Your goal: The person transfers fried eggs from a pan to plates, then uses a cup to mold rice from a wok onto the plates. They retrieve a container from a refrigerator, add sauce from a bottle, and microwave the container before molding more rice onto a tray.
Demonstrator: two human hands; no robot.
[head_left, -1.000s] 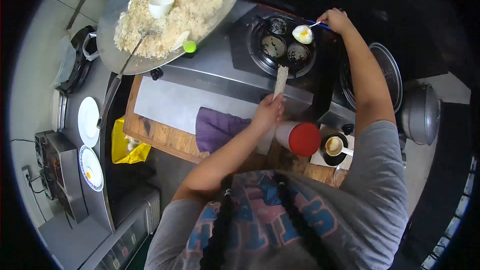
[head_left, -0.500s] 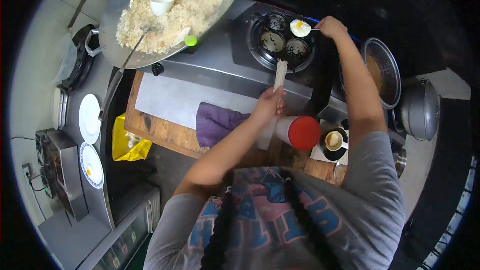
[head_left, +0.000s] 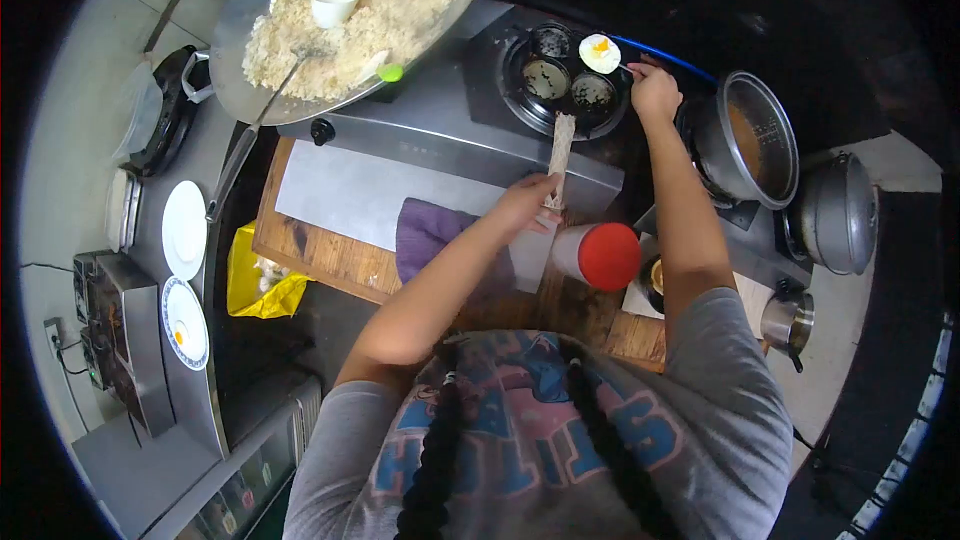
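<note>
My left hand (head_left: 530, 202) grips the wrapped handle (head_left: 561, 155) of a black pan with several round wells (head_left: 562, 81) on the stove. My right hand (head_left: 652, 88) holds a thin utensil at the pan's far right rim. A fried egg (head_left: 600, 52) lies on the utensil's end, over the upper right well. Two of the other wells hold dark residue.
A large wok of fried rice (head_left: 350, 10) with a white cup and ladle sits at the left. A purple cloth (head_left: 432, 236), a red-capped bottle (head_left: 600, 254) and a cup lie on the wooden board (head_left: 320, 258). Pots (head_left: 752, 140) stand right; plates (head_left: 184, 230) lie left.
My right hand drew back toward me along the pan's right rim, and the egg stayed over the upper right well. My left hand kept its hold on the handle. The view shifted slightly.
</note>
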